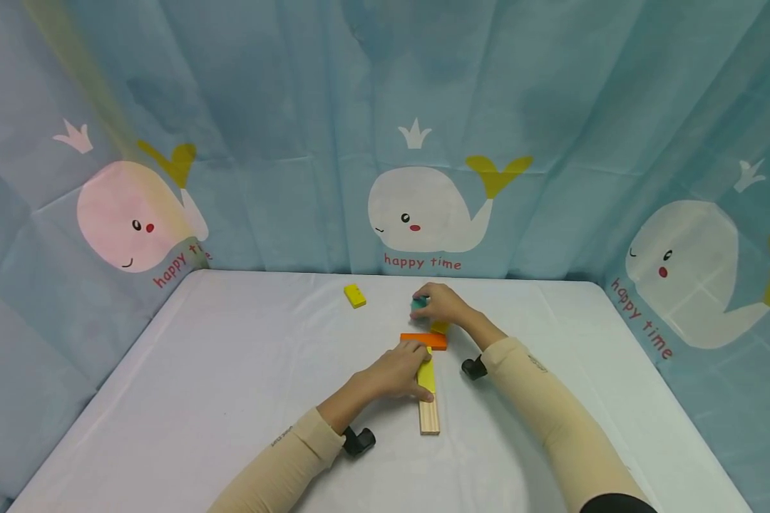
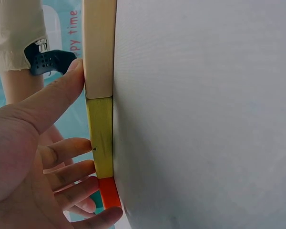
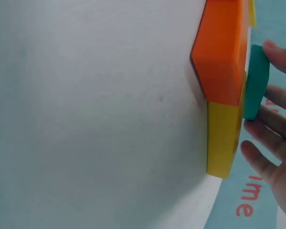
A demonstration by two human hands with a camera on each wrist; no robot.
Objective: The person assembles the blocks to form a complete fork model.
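My right hand [image 1: 443, 303] pinches a teal block [image 3: 257, 82] between thumb and fingers. The teal block is above or beside a yellow block [image 3: 222, 138], which touches the end of an orange block [image 1: 438, 343]. Toward the front, a second yellow block [image 1: 427, 376] and a plain wooden block [image 1: 429, 419] lie end to end in line, meeting the orange one. My left hand [image 1: 394, 369] rests along this line. In the left wrist view its thumb touches the wooden block, while its spread fingers touch the yellow and orange blocks [image 2: 109, 193].
Another yellow block [image 1: 355, 296] lies apart near the back of the white table [image 1: 231, 370]. A blue curtain [image 1: 282, 199] with printed whales hangs behind and along both sides. Each wrist carries a black camera mount [image 1: 359, 442].
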